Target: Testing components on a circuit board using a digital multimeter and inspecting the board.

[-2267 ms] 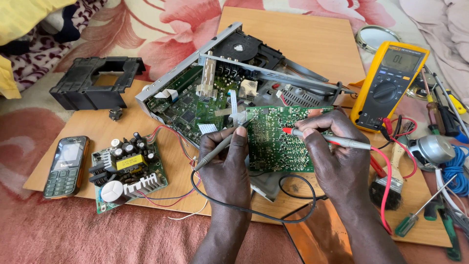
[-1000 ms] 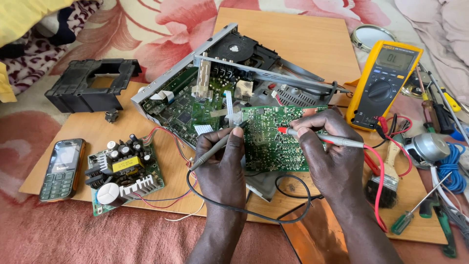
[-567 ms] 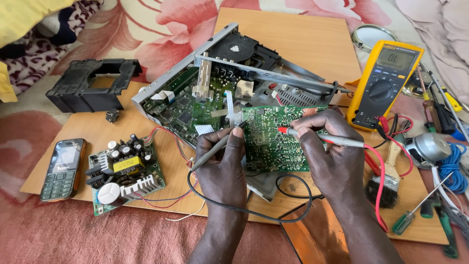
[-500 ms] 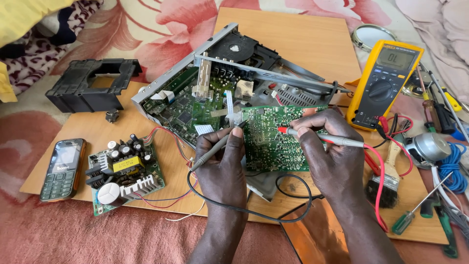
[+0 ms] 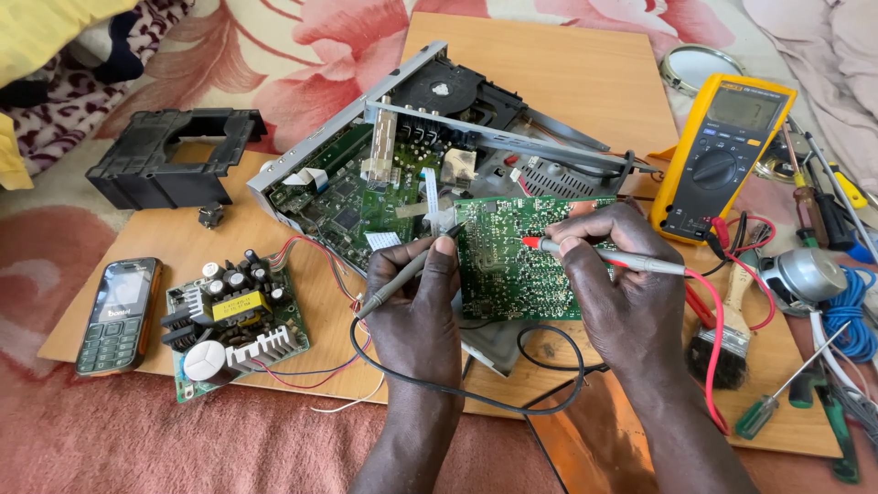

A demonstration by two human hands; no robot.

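A black probe is pinched in the left hand, a red probe in the right hand. Both tips are pressed to a green circuit board. A yellow multimeter is seen just beside it.

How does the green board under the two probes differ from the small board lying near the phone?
The green board shows its flat soldered underside, propped up on the opened device; the small board lies flat on the wood, with tall parts upward. The left hand and right hand probe only the first. Both are green.
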